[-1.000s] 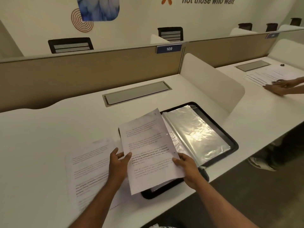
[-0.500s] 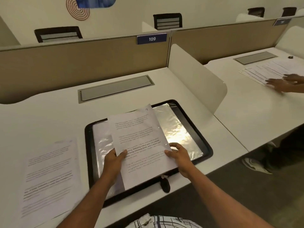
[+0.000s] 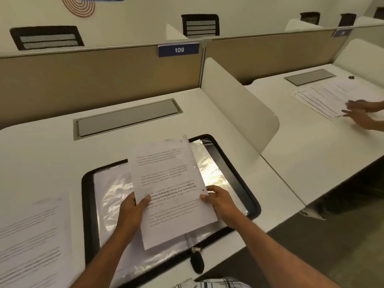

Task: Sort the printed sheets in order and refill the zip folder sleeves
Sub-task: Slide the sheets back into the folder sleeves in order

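Note:
I hold a printed sheet [image 3: 166, 179] with punch holes above the open black zip folder [image 3: 88, 196]. My left hand [image 3: 133, 213] grips the sheet's left edge with the thumb on top. At the right edge my right hand [image 3: 220, 201] pinches the same sheet. The folder lies flat on the white desk, its clear plastic sleeves [image 3: 112, 196] showing on both sides of the sheet. A second printed sheet [image 3: 31, 235] lies flat on the desk left of the folder. The folder's zip pull [image 3: 197, 260] hangs over the front edge.
A grey cable flap [image 3: 126, 119] is set into the desk behind the folder. A white curved divider [image 3: 239, 107] stands on the right. Beyond it, another person's hands [image 3: 359, 113] rest on papers [image 3: 324, 96]. A beige partition with a blue tag [image 3: 178, 49] closes the back.
The sheet has stayed in both hands above the folder. The view shifted, so the folder now shows fully open, and the loose sheet on the desk lies farther left.

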A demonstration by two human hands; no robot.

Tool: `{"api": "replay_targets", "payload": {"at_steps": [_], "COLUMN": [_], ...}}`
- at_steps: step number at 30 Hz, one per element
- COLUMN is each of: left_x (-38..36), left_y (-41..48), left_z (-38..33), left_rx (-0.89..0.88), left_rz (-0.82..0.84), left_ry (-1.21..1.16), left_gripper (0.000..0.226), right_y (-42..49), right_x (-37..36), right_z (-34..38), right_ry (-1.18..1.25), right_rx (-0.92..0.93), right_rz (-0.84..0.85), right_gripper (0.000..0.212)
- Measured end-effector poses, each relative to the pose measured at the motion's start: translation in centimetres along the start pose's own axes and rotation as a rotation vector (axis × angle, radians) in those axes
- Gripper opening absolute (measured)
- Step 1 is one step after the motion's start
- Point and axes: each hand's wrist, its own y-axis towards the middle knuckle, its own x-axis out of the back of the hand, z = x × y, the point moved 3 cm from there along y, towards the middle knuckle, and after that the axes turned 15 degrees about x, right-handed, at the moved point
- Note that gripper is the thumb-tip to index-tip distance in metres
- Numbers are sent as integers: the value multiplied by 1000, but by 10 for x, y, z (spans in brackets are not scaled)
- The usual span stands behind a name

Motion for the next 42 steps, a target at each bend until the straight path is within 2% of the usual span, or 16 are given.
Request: {"api": "replay_targets", "payload": {"at_steps": [3,7,12,18,21,24,27,31,37,42], "left_x": [-7,-21,-48,-84,-94,-91,-89,-96,-113,-121], "left_y": [9,14,24,32,36,43,50,59,91,111], "left_z": [-5,-14,-26,-31,-35,-41,-53,-62,-66,-58], "left_rx": [6,37,60,82,62,11,-83,-276,-346,-349], "left_rz": [34,61,70,21,-76,-314,-453,-547,-378,-291], "left_ry": [5,-46,-62,-79,-50,52,199,596,1061,1129], "left_gripper": [18,18,18,16,16,17,23,31,72,96], "right_y": [15,41,87,135,153,168,180,199,234,261], "right_x": [6,11,25,52,66,78,94,105,101,91], "right_z": [9,25,35,42,42,41,43,51,72,96], "right_ry": [58,98,112,-14,-14,30,79,187,338,387], "right_rx": [-42,-69,-89,-64,-66,-63,-58,-41,69,153], "right_rz": [54,244,339,439,483,504,469,372,122,-17], "right_gripper": [20,37,47,42,43,44,44,45,49,49]}}
